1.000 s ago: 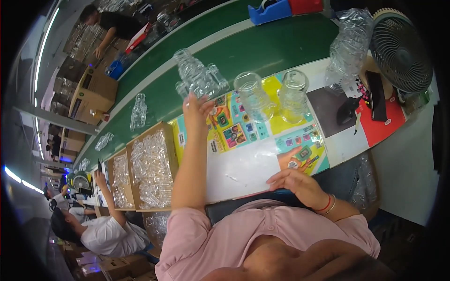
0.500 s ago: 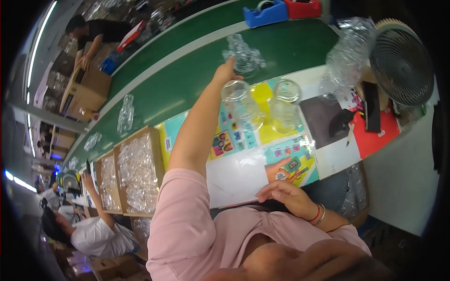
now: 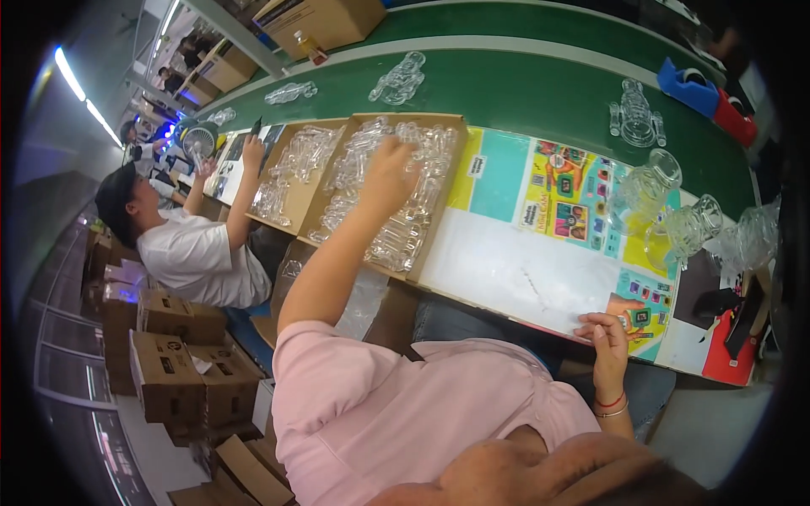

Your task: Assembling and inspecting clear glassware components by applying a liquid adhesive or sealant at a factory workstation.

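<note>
Two hands are at work along a long surface (image 3: 506,261) beside a green conveyor belt (image 3: 523,93). The person's left hand (image 3: 390,173) reaches far out into a cardboard box (image 3: 439,211) heaped with clear plastic pieces (image 3: 405,228); the fingers curl down among the pieces, but from here I cannot tell whether they have closed on one. The right hand (image 3: 609,337) rests near the body on the surface's front edge, fingers laid flat and close together on a colourful printed sheet (image 3: 633,312), holding nothing. A larger bright printed sheet (image 3: 557,198) lies further out on the surface, just beside the box. Right of it stand two clear plastic jars (image 3: 666,211), close to each other, with a crumpled clear bag (image 3: 751,240) beyond them. A second cardboard box (image 3: 295,181) of the same clear pieces sits just beside the first, on its left. On the belt lie several clear moulded items, one (image 3: 637,114) opposite the jars and another (image 3: 401,80) opposite the boxes. A co-worker in a white shirt (image 3: 198,261) sits to the left, one arm stretched over the second box. Brown cartons (image 3: 177,363) are stacked on the floor behind that seat.
</note>
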{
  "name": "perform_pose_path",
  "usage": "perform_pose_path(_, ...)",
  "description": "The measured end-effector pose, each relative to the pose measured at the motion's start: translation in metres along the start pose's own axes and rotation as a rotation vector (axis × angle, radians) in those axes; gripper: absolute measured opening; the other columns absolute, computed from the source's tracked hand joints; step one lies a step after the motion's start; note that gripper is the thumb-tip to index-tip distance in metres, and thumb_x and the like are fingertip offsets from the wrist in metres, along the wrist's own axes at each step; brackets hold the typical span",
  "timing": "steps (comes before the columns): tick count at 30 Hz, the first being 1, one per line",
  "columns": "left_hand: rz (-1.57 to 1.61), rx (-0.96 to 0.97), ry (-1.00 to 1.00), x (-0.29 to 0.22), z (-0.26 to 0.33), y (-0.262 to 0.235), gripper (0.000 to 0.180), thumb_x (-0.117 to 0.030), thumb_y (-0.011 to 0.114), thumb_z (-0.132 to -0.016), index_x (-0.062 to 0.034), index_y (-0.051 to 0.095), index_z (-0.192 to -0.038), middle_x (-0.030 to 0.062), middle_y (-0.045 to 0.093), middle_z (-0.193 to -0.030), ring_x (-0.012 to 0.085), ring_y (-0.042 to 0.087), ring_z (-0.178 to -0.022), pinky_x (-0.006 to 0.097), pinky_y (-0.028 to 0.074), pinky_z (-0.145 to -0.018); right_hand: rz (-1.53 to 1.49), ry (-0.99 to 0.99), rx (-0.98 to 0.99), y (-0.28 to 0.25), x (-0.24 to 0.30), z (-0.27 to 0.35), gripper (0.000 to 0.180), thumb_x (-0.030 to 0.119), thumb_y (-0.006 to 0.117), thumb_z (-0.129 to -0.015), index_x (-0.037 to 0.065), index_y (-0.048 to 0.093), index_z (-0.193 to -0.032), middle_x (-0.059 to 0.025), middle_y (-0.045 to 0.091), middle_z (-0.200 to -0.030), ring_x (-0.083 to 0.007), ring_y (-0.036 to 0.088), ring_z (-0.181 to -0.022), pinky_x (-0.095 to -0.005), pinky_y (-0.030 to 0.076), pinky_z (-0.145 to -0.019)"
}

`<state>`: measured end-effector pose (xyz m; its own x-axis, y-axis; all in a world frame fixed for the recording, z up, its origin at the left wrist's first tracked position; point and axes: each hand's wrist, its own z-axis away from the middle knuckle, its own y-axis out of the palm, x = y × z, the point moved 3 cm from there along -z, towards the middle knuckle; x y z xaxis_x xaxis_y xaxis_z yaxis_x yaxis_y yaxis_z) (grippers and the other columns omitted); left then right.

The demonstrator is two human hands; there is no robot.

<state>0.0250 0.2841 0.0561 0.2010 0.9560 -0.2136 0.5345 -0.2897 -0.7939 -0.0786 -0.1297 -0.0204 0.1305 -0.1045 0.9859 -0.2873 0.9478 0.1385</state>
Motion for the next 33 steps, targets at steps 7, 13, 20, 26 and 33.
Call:
perform_pose_path(7,-0.154,-0.163,-0.558,0.210,0.083,-0.069,0.025,-0.023,0.061,-0.076,-0.0040,0.067,-0.091,0.0200,0.062,-0.091,0.0338,0.059,-0.088,0.041,0.046,-0.078,0.284,-0.173,-0.133,0.020,-0.010,-0.007,0.015,0.011,0.044,-0.092,0.000,0.054,-0.096,-0.0072,0.059,-0.091,-0.0088,0.053,-0.070,-0.0218,0.046,-0.067)
perform_pose_path(13,-0.142,-0.045,-0.677,0.245,0.049,-0.028,0.031,-0.030,0.061,-0.077,-0.0045,0.067,-0.093,0.0212,0.064,-0.087,0.0358,0.061,-0.085,0.041,0.047,-0.077,0.216,-0.074,-0.277,0.019,-0.014,-0.019,0.013,0.011,0.046,-0.091,0.002,0.055,-0.094,-0.0059,0.060,-0.086,-0.0064,0.051,-0.064,-0.0168,0.043,-0.054)
perform_pose_path(20,-0.003,0.269,-0.909,0.276,0.025,-0.009,0.033,-0.034,0.063,-0.075,-0.0048,0.068,-0.089,0.0183,0.065,-0.092,0.0346,0.061,-0.088,0.040,0.048,-0.078,0.242,-0.111,-0.343,0.023,-0.012,-0.017,0.013,0.010,0.046,-0.091,0.001,0.055,-0.095,-0.0063,0.061,-0.085,-0.0062,0.051,-0.064,-0.0172,0.043,-0.054)
perform_pose_path(26,-0.183,-0.271,-0.786,0.258,0.039,-0.033,0.036,-0.029,0.065,-0.078,-0.0044,0.062,-0.104,0.0147,0.065,-0.090,0.0282,0.064,-0.078,0.035,0.049,-0.073,-0.011,-0.040,-0.393,0.013,-0.013,-0.020,0.014,0.013,0.047,-0.092,0.003,0.056,-0.096,-0.0056,0.060,-0.086,-0.0057,0.051,-0.063,-0.0163,0.042,-0.054)
perform_pose_path(33,0.817,-0.550,-0.369,0.049,0.025,-0.107,0.033,0.007,0.065,-0.074,0.0027,0.054,-0.106,0.0123,0.062,-0.098,0.0148,0.058,-0.087,0.025,0.048,-0.077,0.077,-0.085,-0.337,0.010,-0.015,-0.016,0.014,0.013,0.046,-0.092,0.002,0.055,-0.097,-0.0060,0.061,-0.085,-0.0069,0.052,-0.064,-0.0183,0.043,-0.057)
